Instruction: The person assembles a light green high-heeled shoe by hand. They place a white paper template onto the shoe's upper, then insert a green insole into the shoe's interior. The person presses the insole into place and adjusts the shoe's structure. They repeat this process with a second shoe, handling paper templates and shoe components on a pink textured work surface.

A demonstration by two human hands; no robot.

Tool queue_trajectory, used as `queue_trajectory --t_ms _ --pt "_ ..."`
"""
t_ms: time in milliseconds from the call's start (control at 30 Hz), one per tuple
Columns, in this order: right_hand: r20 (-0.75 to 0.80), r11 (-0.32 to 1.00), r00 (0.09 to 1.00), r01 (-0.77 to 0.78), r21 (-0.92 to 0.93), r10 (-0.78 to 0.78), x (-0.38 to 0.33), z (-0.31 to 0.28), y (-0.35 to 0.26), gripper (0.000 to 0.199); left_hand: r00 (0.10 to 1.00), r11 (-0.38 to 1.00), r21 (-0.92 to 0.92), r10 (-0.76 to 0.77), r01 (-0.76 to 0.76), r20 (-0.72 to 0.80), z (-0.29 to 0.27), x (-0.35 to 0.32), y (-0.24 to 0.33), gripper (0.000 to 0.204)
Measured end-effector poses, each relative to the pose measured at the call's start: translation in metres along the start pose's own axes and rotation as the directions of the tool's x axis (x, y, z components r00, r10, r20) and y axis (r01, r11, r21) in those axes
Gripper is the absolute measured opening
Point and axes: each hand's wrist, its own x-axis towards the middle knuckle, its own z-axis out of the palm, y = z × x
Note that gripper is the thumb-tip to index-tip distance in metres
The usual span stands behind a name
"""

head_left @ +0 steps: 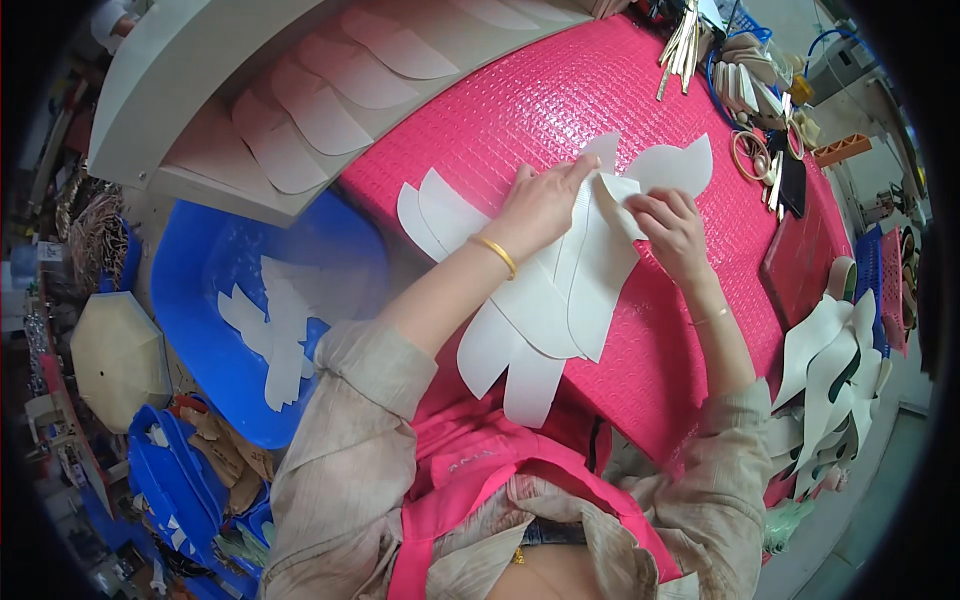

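Head view: the person's 2 hands work over a fanned stack of white cut pieces (560, 290) lying on the pink textured bench (560, 110). The left hand (540, 205) lies flat, fingers spread and pressing down on the upper part of the stack, a gold bangle (497, 254) at its wrist. The right hand (672, 228) is narrowed to a pinch on the edge of the topmost piece, just below a leaf-shaped white piece (675, 168) that sticks out toward the far side. The stack reaches from the hands back to the near edge of the bench, where its rounded ends overhang the person's pink apron (470, 480).

The pieces look thin, light and flexible, like sheet leather or lining stock. They curve without creasing, so they would probably sag if lifted by 1 corner. Smooth faces lying on each other are likely to slide, which is why a flat palm on top suits them. The best hold looks to be a pinch at a free edge or tip, with the other hand steadying the stack.

To the left, a blue tray (200, 290) holds more white pieces. Beyond it is a grey shelf (200, 90) with pale curved pieces laid in rows. At the right edge of the bench hangs another bundle of white pieces (835, 370), and metal rings (752, 155) and strips lie at the far right.
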Motion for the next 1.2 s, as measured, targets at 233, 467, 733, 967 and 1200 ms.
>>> queue_trajectory --t_ms 233,467,733,967,1200 --pt "0.047 0.579 0.918 -0.288 0.763 0.394 -0.09 -0.137 -0.037 0.018 0.991 0.99 0.075 0.126 -0.123 -0.04 0.005 -0.005 -0.014 0.036" --pt "0.067 0.431 0.56 -0.703 0.566 0.826 -0.061 -0.206 0.021 0.013 0.98 0.973 -0.193 0.096 -0.13 -0.175 0.009 -0.007 -0.015 0.029" --pt "0.328 0.611 0.93 -0.359 0.706 0.167 0.272 0.071 0.116 0.019 0.931 0.609 -0.781 -0.35 0.14 -0.106 -0.086 -0.154 -0.024 0.021" --pt "0.386 0.345 0.857 -0.496 0.797 0.34 0.396 0.225 0.133 0.024 0.441 0.095 -0.848 -0.881 0.521 0.172 -0.046 -0.295 -0.039 0.02" --pt "0.362 0.358 0.845 -0.504 0.786 0.394 0.411 0.251 0.117 0.025 0.674 -0.04 -0.844 -0.582 0.535 0.455 -0.047 -0.237 -0.026 0.032"
